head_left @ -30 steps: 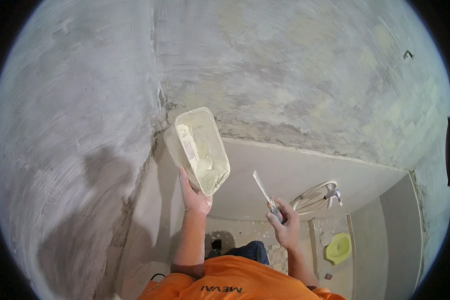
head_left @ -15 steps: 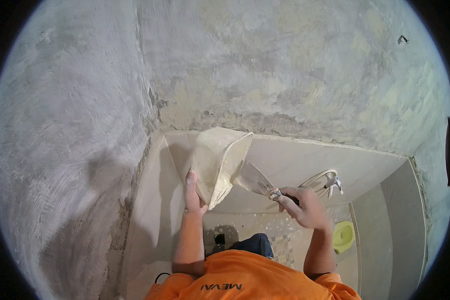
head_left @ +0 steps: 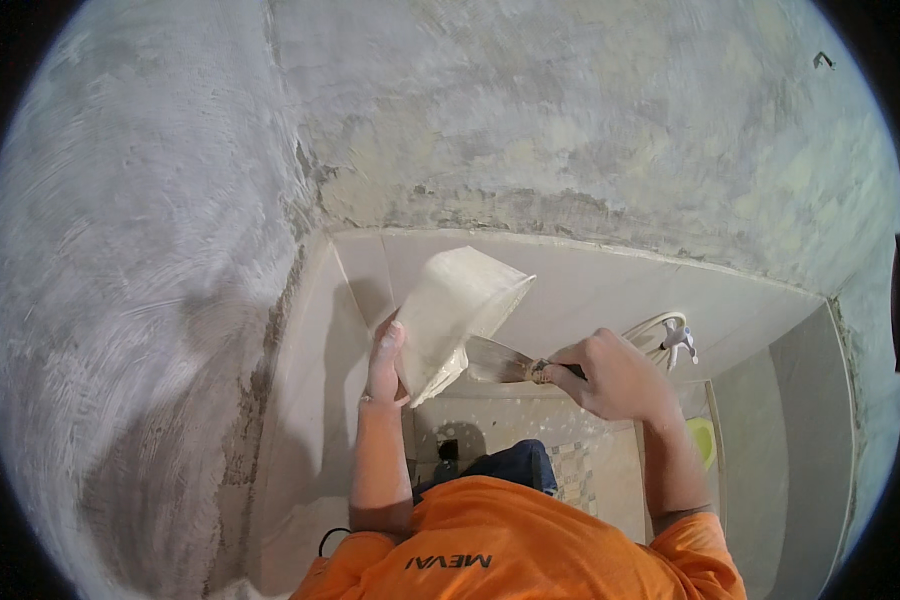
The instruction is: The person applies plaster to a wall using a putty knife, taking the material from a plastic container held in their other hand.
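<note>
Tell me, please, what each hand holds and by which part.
The left hand holds the tub by its outside; the right hand, the putty knife by its handle.

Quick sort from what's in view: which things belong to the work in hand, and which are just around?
In use:
cream tub, held tilted in the left hand
flat-bladed scraper, gripped in the right hand, blade by the tub's rim

Just around:
wall tap with hose
yellow-green basin, partly hidden
</note>
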Motion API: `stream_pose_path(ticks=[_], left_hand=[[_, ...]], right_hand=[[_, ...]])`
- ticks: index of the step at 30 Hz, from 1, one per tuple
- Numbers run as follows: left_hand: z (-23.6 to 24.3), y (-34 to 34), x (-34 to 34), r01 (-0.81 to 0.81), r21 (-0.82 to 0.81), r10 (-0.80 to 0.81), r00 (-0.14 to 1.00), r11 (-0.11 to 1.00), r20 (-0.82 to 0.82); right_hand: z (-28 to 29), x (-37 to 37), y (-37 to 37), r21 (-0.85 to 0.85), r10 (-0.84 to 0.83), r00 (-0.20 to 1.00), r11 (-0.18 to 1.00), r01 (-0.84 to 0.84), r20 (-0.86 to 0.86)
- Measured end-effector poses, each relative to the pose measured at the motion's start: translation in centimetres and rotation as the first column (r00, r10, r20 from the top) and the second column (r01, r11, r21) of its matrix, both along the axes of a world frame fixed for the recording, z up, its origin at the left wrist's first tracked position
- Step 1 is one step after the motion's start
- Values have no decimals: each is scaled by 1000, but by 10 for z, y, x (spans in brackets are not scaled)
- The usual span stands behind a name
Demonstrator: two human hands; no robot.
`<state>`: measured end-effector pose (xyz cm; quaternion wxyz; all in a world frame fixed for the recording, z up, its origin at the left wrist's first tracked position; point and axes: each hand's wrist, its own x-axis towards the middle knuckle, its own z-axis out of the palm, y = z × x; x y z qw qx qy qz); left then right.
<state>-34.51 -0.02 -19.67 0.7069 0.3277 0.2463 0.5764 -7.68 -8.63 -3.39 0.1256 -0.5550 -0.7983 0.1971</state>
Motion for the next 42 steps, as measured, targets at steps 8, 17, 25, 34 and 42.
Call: stream_pose_path(ticks=[8, 17, 25, 34, 42], left_hand=[[-5, 0, 23, 53, -32, -50, 996, 998, 76], [-11, 4, 25, -13, -202, 65, 965, 979, 254], [8, -5, 33, -117, -262, 162, 974, 958, 156], [-13, 2, 60, -2, -68, 29, 921, 998, 389], [-12, 6, 68, 104, -67, -56, 862, 992, 504]], right_hand=[[-20, 10, 46, -501, 45, 998, 863, -66, -54], [-90, 28, 46, -706, -195, 893, 687, -172, -407], [-109, 24, 40, -705, -253, 808, 662, -257, -532], [-111, 13, 26, -677, -389, 628, 665, -314, -674], [-109, 12, 2, -390, -339, 228, 890, -237, -913]])
